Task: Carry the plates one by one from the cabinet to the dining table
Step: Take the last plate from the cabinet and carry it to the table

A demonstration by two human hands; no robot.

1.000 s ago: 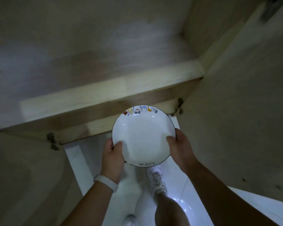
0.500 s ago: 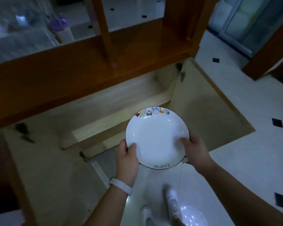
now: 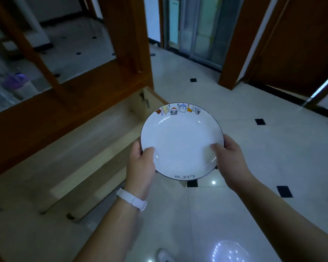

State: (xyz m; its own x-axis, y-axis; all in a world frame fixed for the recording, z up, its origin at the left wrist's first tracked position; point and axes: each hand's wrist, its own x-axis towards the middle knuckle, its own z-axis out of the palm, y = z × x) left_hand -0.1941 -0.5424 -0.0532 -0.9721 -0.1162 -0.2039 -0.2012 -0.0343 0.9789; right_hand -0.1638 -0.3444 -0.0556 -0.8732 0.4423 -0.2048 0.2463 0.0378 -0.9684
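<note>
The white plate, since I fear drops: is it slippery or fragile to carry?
Probably slippery: the plate gleams. Likely fragile: it looks ceramic, above a tiled floor. Seemingly stiff: left hand and right hand grip opposite edges without sag.

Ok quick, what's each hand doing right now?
Left hand: holds the plate by its left rim, thumb on top.
Right hand: holds the plate's right rim, thumb on top.

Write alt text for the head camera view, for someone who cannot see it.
A person holds a white plate with cartoon figures on its far rim, left hand and right hand gripping opposite edges, thumbs on top. An open wooden cabinet stands to the left, on a pale floor with small black tiles.
</note>
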